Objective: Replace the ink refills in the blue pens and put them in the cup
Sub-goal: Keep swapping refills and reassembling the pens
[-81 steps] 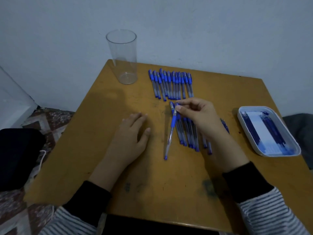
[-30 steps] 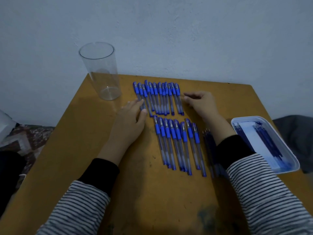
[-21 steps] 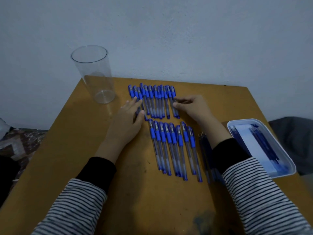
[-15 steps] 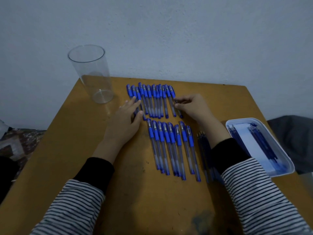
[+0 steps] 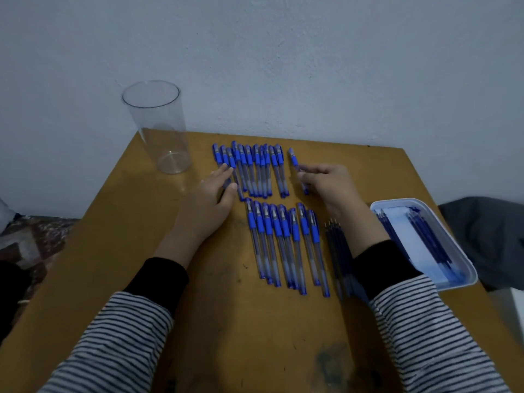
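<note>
Pinching one blue pen [image 5: 293,158], newly apart from the far row [image 5: 256,171], right hand [image 5: 330,187]; left hand [image 5: 208,205] flat.

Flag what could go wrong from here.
1. Right sleeve lies beside the loose refills; withdrawing the right hand with the separated pen could roll them.
2. Left hand rests on the far row; lifting may scatter pens.
3. The cup stands at the table corner; a knock could topple it.

We look forward and down from head height, close over the surface [image 5: 119,251], facing the wall [image 5: 283,66] behind it.
</note>
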